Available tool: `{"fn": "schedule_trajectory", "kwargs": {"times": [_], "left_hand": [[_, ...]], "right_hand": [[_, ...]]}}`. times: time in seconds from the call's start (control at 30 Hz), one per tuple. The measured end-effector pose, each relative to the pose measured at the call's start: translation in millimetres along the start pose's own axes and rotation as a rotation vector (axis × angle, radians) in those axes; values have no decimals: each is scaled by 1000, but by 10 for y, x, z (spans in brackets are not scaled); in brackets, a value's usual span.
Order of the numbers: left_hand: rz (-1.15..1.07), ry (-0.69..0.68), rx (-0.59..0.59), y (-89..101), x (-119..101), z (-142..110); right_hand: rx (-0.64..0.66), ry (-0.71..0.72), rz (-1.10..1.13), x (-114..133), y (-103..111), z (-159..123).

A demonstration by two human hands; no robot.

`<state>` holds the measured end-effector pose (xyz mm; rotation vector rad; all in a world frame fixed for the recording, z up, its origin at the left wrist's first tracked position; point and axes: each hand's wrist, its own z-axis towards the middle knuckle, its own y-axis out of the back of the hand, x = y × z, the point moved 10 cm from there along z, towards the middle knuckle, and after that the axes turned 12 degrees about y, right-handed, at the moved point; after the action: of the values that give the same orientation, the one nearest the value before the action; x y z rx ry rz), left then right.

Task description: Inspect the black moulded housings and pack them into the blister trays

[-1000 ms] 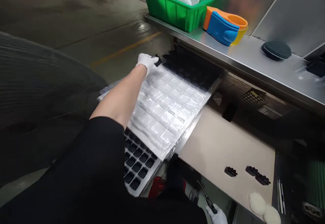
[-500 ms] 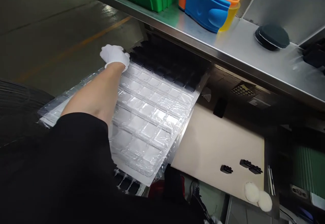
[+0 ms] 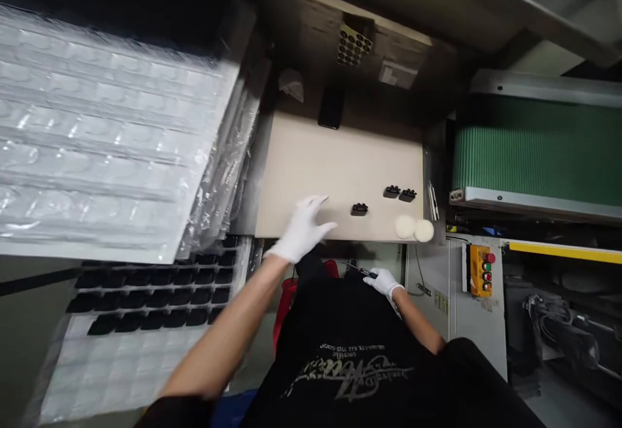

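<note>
The left hand, in a white glove, was wide open with its fingers spread and held nothing. It was slightly blurred at the front edge of a beige board, and I could not tell whether it touched that edge. The right hand, also gloved, was closed narrowly around a dark-handled tool, whose thin metal shaft pointed across the front of a black printed shirt. That shaft could have snagged the cloth or jabbed the other arm if the hands had drawn together.

Left of the board, a stack of clear blister trays overhung a black compartment tray; a careless sweep of the arm could have sent the loose sheets sliding. On the board's right half sat three small black parts, which a stray glove could have pushed over the front edge. Two white round pads lay at the board's front right corner, beside thin pens. Beige surface gave the left hand some room before the nearest part, while a green conveyor belt lay beyond the board's right edge.
</note>
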<state>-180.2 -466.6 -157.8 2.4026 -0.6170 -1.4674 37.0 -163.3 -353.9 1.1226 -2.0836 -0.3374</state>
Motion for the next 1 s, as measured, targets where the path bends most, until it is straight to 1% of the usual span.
{"fn": "schedule_trajectory", "kwargs": {"times": [0.03,0.07,0.1,0.13,0.17,0.2,0.23,0.3,0.37,0.43,0.5,0.57,0.67,0.7,0.77,0.83,0.9,0.97,1.0], "left_hand": [[63,40,13,-481,85,101],[87,64,11,-862,144,234],[104,80,2,-1152,183,374],[112,96,-11,-1360,210,501],[110,108,-28,-1497,228,598],[103,122,-47,-1577,248,657],[90,138,-69,-1617,277,671],[41,177,-114,-1629,376,571],[-30,227,-167,-1616,544,314],[-117,293,-226,-1626,773,-53],[-228,375,-287,-1681,1033,-462],[-366,456,-320,-1795,1284,-833],[-553,537,-317,-1974,1588,-1219],[-590,557,-316,-2001,1677,-1308],[-620,596,-329,-1992,1856,-1452],[-598,633,-352,-1919,2031,-1565],[-555,655,-369,-1817,2178,-1651],[-530,666,-357,-1720,2291,-1716],[-532,669,-333,-1682,2334,-1745]], "right_hand": [[12,0,8,-130,29,-30],[26,-4,21,-271,58,-77],[36,-10,35,-418,91,-138],[35,-12,43,-563,135,-212],[29,-11,51,-704,181,-297],[21,-9,60,-836,224,-388],[13,-3,69,-952,263,-479],[-2,21,83,-1120,329,-635],[-12,61,86,-1186,386,-719],[-11,118,81,-1150,441,-715],[4,185,71,-1033,496,-643],[30,259,55,-872,553,-543],[80,357,13,-621,637,-423],[99,382,-7,-544,662,-403],[133,419,-52,-385,701,-396],[157,441,-161,-214,720,-428],[171,441,-325,-40,715,-476],[201,411,-458,92,678,-515],[226,387,-490,133,651,-529]]}}
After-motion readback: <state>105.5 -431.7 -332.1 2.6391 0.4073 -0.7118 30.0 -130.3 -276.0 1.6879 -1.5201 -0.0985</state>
